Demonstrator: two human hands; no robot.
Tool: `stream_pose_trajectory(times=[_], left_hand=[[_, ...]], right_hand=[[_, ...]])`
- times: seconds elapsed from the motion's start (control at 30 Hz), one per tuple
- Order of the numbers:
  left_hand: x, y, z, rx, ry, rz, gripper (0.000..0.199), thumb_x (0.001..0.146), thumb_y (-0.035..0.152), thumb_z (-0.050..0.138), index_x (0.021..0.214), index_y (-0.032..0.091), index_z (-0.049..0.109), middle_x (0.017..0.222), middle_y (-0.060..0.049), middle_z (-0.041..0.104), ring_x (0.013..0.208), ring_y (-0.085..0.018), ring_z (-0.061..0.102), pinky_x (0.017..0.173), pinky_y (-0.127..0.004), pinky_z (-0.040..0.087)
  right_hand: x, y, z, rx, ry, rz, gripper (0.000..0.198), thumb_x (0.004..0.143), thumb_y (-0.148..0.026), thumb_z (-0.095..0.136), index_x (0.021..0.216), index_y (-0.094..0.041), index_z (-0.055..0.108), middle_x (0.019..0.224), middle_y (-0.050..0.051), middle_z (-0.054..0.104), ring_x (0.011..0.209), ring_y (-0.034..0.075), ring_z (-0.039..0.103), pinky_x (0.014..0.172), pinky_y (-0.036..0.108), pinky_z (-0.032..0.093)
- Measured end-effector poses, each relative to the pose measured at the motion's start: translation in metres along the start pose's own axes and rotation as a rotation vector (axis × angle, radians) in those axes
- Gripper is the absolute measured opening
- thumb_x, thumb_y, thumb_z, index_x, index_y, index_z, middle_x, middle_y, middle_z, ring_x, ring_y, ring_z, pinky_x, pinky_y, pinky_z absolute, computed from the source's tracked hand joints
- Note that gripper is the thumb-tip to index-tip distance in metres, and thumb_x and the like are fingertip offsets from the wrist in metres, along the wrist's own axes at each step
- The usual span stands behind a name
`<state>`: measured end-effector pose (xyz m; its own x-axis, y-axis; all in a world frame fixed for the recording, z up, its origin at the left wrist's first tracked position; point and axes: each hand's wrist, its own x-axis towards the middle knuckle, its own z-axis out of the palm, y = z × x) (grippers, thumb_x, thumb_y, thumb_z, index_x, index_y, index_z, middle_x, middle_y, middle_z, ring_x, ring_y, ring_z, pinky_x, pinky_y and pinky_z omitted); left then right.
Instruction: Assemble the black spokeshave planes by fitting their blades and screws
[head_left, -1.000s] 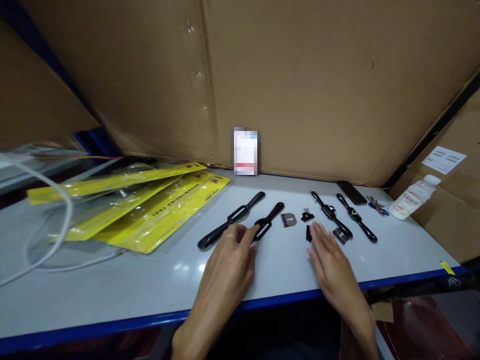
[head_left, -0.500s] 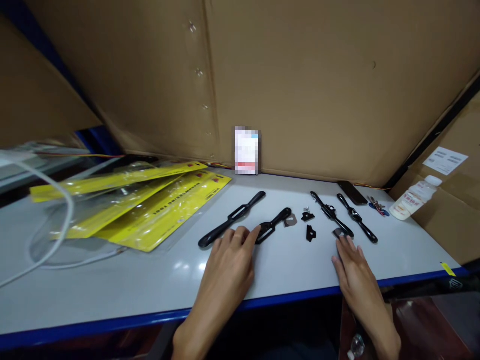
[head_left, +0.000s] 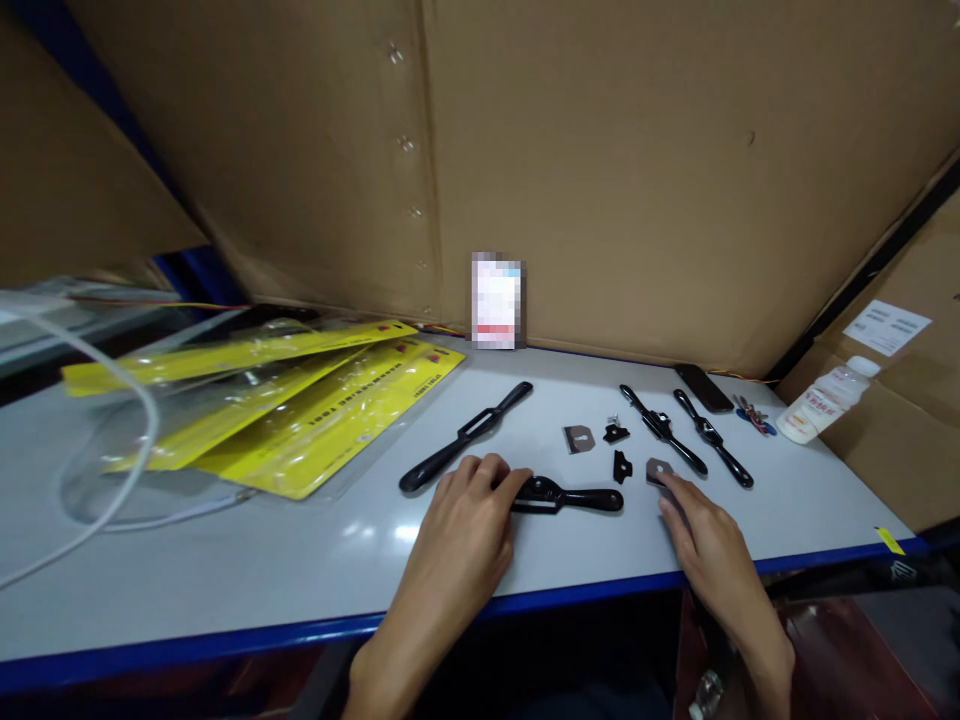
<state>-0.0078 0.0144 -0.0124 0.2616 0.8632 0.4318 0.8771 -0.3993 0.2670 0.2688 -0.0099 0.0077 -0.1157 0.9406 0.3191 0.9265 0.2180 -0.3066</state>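
My left hand (head_left: 471,515) is closed round one handle of a black spokeshave (head_left: 559,497), which lies nearly level along the table with its other handle pointing right. My right hand (head_left: 705,525) has its fingertips on a small grey spokeshave blade (head_left: 658,468), its thumb below; the far edge of the blade shows. A second loose blade (head_left: 579,438) with a slot lies beyond the held tool. Near it are two black cap plates, one (head_left: 616,433) beside small screws (head_left: 615,419), the other (head_left: 622,466) closer to me. A bare spokeshave body (head_left: 469,435) rests behind my left hand.
Two more spokeshaves (head_left: 663,428) (head_left: 712,438) lie at the right, near a dark phone (head_left: 703,388), keys (head_left: 752,414) and a white bottle (head_left: 825,402). Yellow packages (head_left: 337,430) and a white cable (head_left: 142,430) occupy the left. A lit screen (head_left: 496,303) stands against the cardboard.
The spokeshave in my left hand has swung round, its free handle now pointing right and nearer me. My right hand has brought the blade slightly left, away from the assembled spokeshave.
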Motion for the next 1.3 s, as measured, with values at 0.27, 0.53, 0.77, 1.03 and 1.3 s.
stream_pose_trajectory(times=[0.27, 0.53, 0.77, 1.03, 1.3], left_hand=[[0.001, 0.006, -0.006, -0.181, -0.115, 0.074, 0.063, 0.078, -0.006, 0.044, 0.132, 0.019, 0.064, 0.111, -0.010, 0.064, 0.102, -0.029, 0.054, 0.090, -0.046, 0.051], [-0.001, 0.009, -0.009, -0.266, -0.074, 0.106, 0.060, 0.083, -0.005, 0.045, 0.132, 0.026, 0.063, 0.109, -0.007, 0.064, 0.101, -0.026, 0.055, 0.088, -0.043, 0.051], [-0.001, 0.010, -0.010, -0.258, -0.048, 0.123, 0.043, 0.090, 0.003, 0.046, 0.121, 0.023, 0.070, 0.104, -0.008, 0.064, 0.097, -0.025, 0.057, 0.084, -0.041, 0.050], [-0.001, 0.012, -0.015, -0.236, -0.102, 0.111, 0.038, 0.093, 0.006, 0.046, 0.114, 0.023, 0.072, 0.106, -0.009, 0.062, 0.099, -0.026, 0.055, 0.086, -0.043, 0.048], [-0.001, 0.013, -0.017, -0.228, -0.092, 0.108, 0.036, 0.093, 0.007, 0.047, 0.113, 0.023, 0.073, 0.107, -0.008, 0.062, 0.098, -0.025, 0.055, 0.086, -0.042, 0.048]], right_hand=[[0.026, -0.016, -0.001, -0.006, 0.005, -0.075, 0.043, 0.104, -0.032, 0.039, 0.137, -0.015, 0.062, 0.140, 0.013, 0.064, 0.141, 0.028, 0.049, 0.115, 0.048, 0.043], [0.043, -0.009, 0.005, -0.037, 0.012, -0.123, 0.040, 0.102, -0.023, 0.040, 0.131, -0.018, 0.068, 0.135, 0.011, 0.067, 0.134, 0.029, 0.056, 0.113, 0.051, 0.045], [0.017, 0.014, -0.004, -0.011, 0.054, -0.004, 0.040, 0.103, -0.029, 0.041, 0.134, -0.020, 0.065, 0.135, 0.011, 0.067, 0.128, 0.026, 0.060, 0.111, 0.049, 0.047], [-0.015, 0.008, 0.003, 0.045, -0.060, -0.018, 0.049, 0.102, -0.040, 0.047, 0.145, -0.021, 0.057, 0.150, 0.011, 0.054, 0.142, 0.028, 0.047, 0.117, 0.052, 0.041], [-0.047, 0.025, -0.018, 0.057, -0.175, -0.066, 0.064, 0.089, -0.030, 0.065, 0.151, -0.034, 0.049, 0.156, 0.005, 0.048, 0.141, 0.028, 0.048, 0.113, 0.048, 0.046]])
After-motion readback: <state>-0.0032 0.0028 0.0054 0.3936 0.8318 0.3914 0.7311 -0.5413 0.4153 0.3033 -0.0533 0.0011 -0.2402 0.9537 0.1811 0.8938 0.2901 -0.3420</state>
